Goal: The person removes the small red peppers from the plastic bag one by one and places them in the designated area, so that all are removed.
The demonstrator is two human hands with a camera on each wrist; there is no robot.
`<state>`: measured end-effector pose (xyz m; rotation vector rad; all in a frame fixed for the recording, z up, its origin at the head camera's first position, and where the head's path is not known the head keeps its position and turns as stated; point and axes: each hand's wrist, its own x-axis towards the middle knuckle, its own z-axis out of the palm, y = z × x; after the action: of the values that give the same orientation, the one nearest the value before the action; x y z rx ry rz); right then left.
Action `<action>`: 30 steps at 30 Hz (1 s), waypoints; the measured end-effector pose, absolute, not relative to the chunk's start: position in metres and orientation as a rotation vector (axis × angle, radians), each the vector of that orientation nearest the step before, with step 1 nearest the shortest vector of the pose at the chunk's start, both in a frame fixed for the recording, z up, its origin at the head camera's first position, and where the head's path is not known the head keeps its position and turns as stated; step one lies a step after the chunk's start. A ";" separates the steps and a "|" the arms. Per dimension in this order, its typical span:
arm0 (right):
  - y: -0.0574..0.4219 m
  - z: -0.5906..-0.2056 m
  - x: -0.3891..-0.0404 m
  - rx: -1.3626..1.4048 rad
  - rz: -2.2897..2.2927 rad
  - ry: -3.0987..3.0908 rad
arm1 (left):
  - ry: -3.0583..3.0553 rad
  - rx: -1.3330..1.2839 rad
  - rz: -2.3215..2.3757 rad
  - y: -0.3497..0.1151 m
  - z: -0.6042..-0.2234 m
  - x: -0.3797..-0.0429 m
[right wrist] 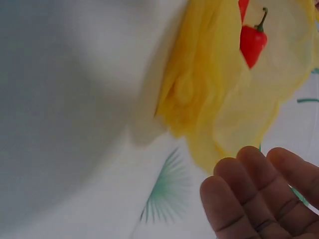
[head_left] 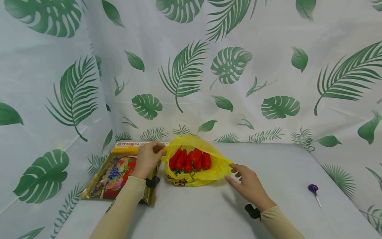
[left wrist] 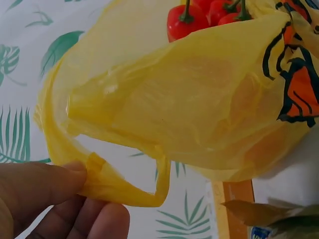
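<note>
A yellow plastic bag (head_left: 219,169) lies on the table with its mouth gaping, and several red peppers (head_left: 197,159) show inside it. My left hand (head_left: 147,159) pinches one handle loop (left wrist: 124,191) of the bag between thumb and fingers, at the bag's left end. At the right end, my right hand (head_left: 249,184) has its fingers loosely extended by the bag's edge. Whether those fingertips touch the plastic I cannot tell. In the right wrist view, one red pepper (right wrist: 253,45) is visible in the bag's opening. Orange and black printing marks the bag's side.
Left of the bag lies a gold package with a red fruit-print front (head_left: 119,179), partly covered by my left forearm. Behind it is a yellow and white box (head_left: 125,148) with printed lettering. A purple lollipop (head_left: 313,189) lies far right. Leaf-patterned cloth walls (head_left: 191,83) rise behind the table.
</note>
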<state>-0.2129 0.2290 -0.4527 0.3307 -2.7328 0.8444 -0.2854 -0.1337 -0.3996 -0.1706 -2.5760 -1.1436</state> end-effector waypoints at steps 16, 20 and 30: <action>0.143 -0.455 -0.320 0.051 1.378 -2.816 | -2.560 -0.138 -1.222 -0.127 -0.399 -0.290; 0.128 -0.454 -0.336 -0.034 1.440 -2.828 | -2.559 -0.132 -1.247 -0.126 -0.401 -0.290; 0.095 -0.446 -0.352 -0.185 1.281 -2.914 | -2.553 -0.120 -1.236 -0.126 -0.404 -0.291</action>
<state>-0.3516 0.0947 -0.4458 -0.1847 -2.9141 1.2808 -0.2906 -0.1259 -0.4036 -0.1205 -2.5533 -1.2361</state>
